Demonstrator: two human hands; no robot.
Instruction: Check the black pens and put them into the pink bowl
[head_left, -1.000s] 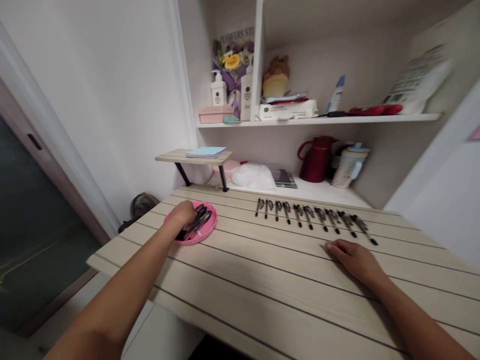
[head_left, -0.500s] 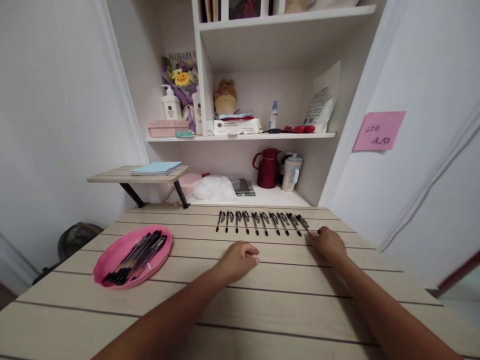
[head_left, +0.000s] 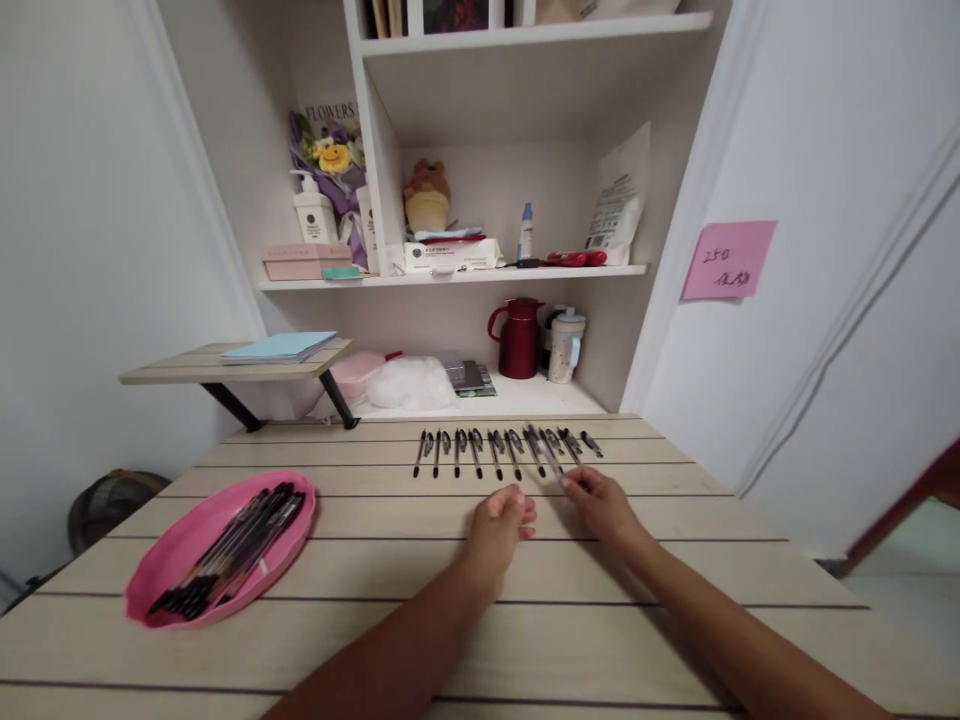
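A row of several black pens point(head_left: 480, 452) lies side by side across the far part of the wooden table point(head_left: 570, 600). My right hand point(head_left: 604, 505) is at the right end of the row, its fingertips pinched on the near tip of one pen point(head_left: 544, 452), which lies slanted across its neighbours. Just to its left, my left hand point(head_left: 501, 522) rests on the table below the row, fingers curled, with nothing showing in it. A pink oval tray point(head_left: 180, 545) at the near left holds a bundle of several more black pens point(head_left: 232, 548).
Behind the table, white shelves carry a red jug point(head_left: 517, 338), a white cup point(head_left: 564, 345), bottles, a tissue pack and a flower bouquet. A small wooden riser point(head_left: 225, 365) with a blue notebook stands at the back left. A pink sticky note point(head_left: 727, 260) hangs on the right wall.
My left hand left the pink tray and came to the middle below the pen row. My right hand slid left along the row and pinched a pen. The view swung right.
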